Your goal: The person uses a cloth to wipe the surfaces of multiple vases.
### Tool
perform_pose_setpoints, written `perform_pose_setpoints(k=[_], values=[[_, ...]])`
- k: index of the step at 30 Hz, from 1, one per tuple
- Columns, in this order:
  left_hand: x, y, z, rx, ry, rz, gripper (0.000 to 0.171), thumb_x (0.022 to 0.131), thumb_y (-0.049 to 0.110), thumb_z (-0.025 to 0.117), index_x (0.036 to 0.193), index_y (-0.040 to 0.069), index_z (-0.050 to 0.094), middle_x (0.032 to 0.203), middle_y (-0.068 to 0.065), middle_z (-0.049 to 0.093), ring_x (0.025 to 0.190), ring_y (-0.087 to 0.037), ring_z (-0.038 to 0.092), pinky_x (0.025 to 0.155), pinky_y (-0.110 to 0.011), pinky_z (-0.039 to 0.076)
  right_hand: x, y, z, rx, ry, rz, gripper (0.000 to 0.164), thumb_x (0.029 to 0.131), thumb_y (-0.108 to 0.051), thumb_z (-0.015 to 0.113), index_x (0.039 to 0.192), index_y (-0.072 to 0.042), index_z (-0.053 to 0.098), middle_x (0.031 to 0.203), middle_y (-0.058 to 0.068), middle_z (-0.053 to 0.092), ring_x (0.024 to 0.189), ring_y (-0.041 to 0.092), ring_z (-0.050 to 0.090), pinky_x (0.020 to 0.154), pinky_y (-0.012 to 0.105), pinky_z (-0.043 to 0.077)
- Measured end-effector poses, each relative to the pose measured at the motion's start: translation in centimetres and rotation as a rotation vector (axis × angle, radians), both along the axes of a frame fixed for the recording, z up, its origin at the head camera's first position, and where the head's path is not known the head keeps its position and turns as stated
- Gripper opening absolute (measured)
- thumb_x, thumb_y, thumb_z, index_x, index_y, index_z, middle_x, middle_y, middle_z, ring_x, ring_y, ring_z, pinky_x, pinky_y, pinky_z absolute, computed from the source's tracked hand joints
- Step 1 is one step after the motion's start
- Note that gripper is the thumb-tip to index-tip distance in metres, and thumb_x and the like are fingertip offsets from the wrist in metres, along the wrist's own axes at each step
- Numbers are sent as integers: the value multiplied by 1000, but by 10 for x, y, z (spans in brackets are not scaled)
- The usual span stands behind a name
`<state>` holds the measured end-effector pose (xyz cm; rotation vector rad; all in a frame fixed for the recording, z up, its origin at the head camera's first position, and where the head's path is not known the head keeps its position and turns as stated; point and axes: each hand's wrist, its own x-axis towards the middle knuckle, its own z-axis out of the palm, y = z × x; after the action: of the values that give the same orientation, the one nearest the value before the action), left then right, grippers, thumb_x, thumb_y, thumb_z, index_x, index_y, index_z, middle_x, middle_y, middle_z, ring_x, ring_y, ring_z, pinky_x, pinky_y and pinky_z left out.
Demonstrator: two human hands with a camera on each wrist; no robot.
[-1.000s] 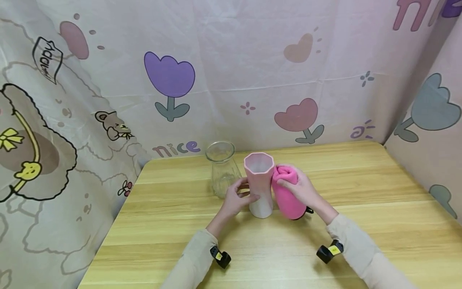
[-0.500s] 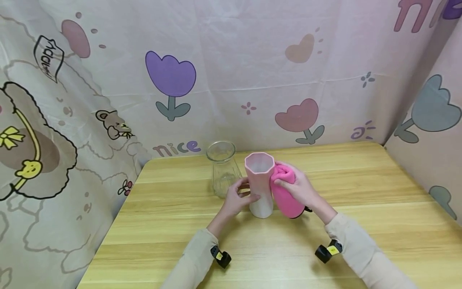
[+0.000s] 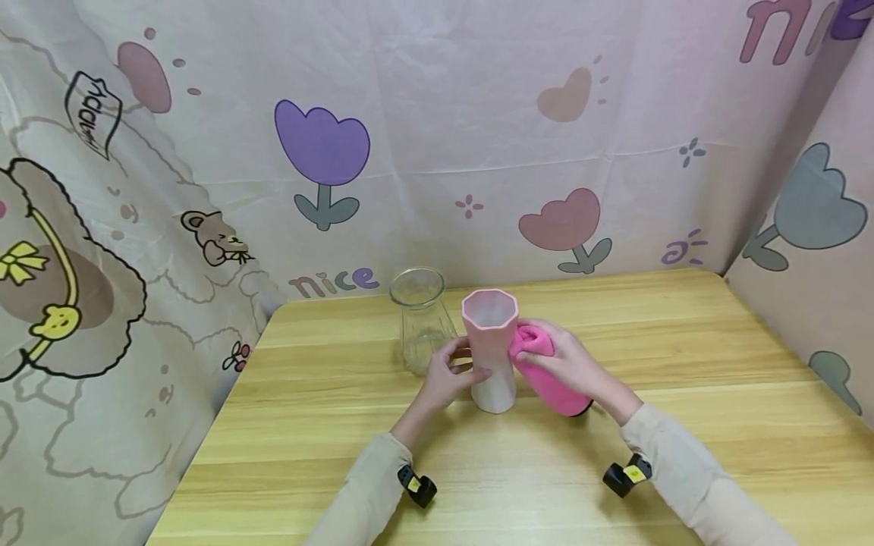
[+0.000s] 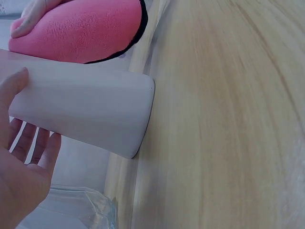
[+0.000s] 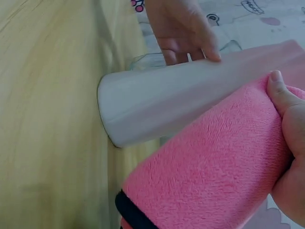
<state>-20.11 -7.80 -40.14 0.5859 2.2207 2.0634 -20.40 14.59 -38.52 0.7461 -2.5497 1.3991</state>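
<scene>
A tall vase [image 3: 493, 364], pink at its faceted rim and fading to white below, stands upright on the table. My left hand [image 3: 445, 377] grips its left side, thumb in front and fingers behind. In my right hand [image 3: 572, 365] is a bright pink plush cloth [image 3: 553, 388] with black edging, bunched at the top and hanging down. The cloth's gripped top is right at the vase's right side. In the right wrist view, the thumb lies over the cloth [image 5: 205, 167], which overlaps the vase [image 5: 157, 100]. Part of the left fingers is hidden behind the vase.
A clear glass vase [image 3: 418, 334] stands just left of and behind the pink one, close to my left hand. The wooden table [image 3: 328, 455] ends at a patterned fabric backdrop [image 3: 437, 152] behind and at both sides.
My right hand has moved slightly down along the vase's right side with the cloth, whose lower end has swung right. The left hand and both vases stay in place.
</scene>
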Motion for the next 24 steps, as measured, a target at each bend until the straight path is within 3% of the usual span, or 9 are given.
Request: perform_pose_setpoints(k=[4,9,15,20,24], values=[[-7,-2,-13,7,1,2,53,73,-2,71,121,-5,49,116,-21,52,105,-33,51,89,-38,48,-1,-2,-7,41,4,33,52,83,-26,66,126,-2,50,120,15,55,108,30,53,89,47,46],[-13,-3,-25,4,33,5,55,73,5,73,122,-1,50,117,-18,53,105,-29,52,89,-36,49,-3,0,-21,187,27,54,49,82,-35,65,120,-5,55,114,9,59,103,24,56,85,42,48],[-13,-4,-29,19,118,-18,54,74,17,74,120,1,52,114,-14,55,102,-25,54,86,-34,50,-2,1,-19,134,14,35,49,82,-32,66,121,-4,54,117,11,59,107,26,54,89,45,46],[-10,-3,-19,14,22,-15,54,74,4,72,122,-2,49,118,-18,52,106,-29,51,90,-37,47,-3,0,-19,121,-19,42,54,82,-36,64,124,-4,52,122,12,56,113,28,51,93,47,43],[-10,-1,-16,-12,-13,-4,56,73,1,72,124,-2,48,119,-18,51,107,-29,50,91,-37,47,-4,-1,-23,161,-45,88,49,82,-35,65,119,-5,55,111,6,61,101,20,56,86,39,48]])
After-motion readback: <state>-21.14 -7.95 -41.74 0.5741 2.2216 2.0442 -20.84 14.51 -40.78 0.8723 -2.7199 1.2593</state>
